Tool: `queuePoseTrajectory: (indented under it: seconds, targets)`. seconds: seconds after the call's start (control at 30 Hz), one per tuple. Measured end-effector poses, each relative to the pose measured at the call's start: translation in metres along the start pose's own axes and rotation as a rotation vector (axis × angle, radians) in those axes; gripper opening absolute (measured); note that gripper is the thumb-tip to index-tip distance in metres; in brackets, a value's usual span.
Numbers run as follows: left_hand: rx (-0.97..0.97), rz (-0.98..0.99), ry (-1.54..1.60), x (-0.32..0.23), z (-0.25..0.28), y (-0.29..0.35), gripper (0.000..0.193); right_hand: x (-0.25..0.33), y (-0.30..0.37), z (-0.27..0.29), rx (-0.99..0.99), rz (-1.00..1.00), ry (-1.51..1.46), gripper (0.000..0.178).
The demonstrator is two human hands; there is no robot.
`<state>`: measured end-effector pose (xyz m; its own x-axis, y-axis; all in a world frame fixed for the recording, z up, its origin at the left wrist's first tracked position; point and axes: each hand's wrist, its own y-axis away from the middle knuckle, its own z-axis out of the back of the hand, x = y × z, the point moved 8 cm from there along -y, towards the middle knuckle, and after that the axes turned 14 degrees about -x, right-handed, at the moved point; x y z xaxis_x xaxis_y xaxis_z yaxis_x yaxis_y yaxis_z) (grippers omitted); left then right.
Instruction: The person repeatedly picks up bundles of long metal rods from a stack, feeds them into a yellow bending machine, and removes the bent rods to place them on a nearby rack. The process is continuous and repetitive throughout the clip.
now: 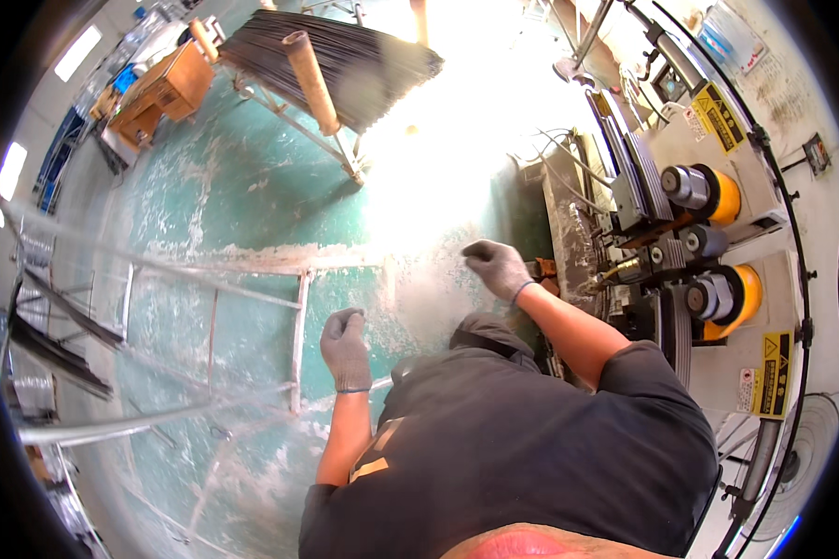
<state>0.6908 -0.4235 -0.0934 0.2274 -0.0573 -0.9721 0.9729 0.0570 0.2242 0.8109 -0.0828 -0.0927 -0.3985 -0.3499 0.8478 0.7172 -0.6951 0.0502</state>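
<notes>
Both of my hands wear grey knit gloves and hang in the air in front of my body. The fingers of my left hand curl in loosely, and nothing shows in them. It is nearest to the thin metal frame on the left, apart from it. Farther forward, my right hand has its fingers bent together, with darkened fingertips and nothing visible in the grip. A machine with yellow-and-black rollers stands to its right, beyond a worn metal bed; the hand appears apart from both.
Ahead, a rack holds a layer of long dark strips, with a brown cardboard tube standing at its edge. A wooden desk is at the far left. Dark strips rest on the left frame. Strong glare washes out the floor ahead.
</notes>
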Motion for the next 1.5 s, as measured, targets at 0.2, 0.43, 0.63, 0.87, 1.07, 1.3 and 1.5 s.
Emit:
queuePoseTrajectory:
  seconds: [0.2, 0.43, 0.63, 0.87, 1.07, 1.3, 1.5]
  targets:
    - [0.133, -0.153, -0.162, -0.056, -0.143, -0.144, 0.012, -0.096, -0.167, 0.000, -0.186, -0.162, 0.019, 0.029]
    - [0.145, -0.450, -0.176, -0.214, -0.300, -0.297, 0.012, -0.099, -0.415, -0.063, -0.006, 0.066, 0.554, 0.036]
    - [-0.019, -0.911, -0.249, -0.343, -0.385, -0.435, 0.016, 0.005, -0.589, -0.086, -0.034, 0.317, 0.615, 0.032]
    - [-0.252, -1.017, -0.518, -0.370, -0.460, -0.641, 0.021, -0.028, -0.761, -0.126, -0.232, 0.037, 0.347, 0.037]
    - [-0.213, -0.842, -0.614, -0.336, -0.498, -0.704, 0.020, -0.025, -0.872, -0.141, -0.346, 0.012, 0.277, 0.045]
    - [-0.291, -0.734, -0.649, -0.341, -0.508, -0.707, 0.019, -0.106, -1.039, -0.203, -0.393, 0.075, 0.720, 0.041]
    - [-0.440, -0.630, -0.681, -0.332, -0.504, -0.709, 0.018, -0.084, -1.059, -0.206, -0.112, -0.016, 0.882, 0.023]
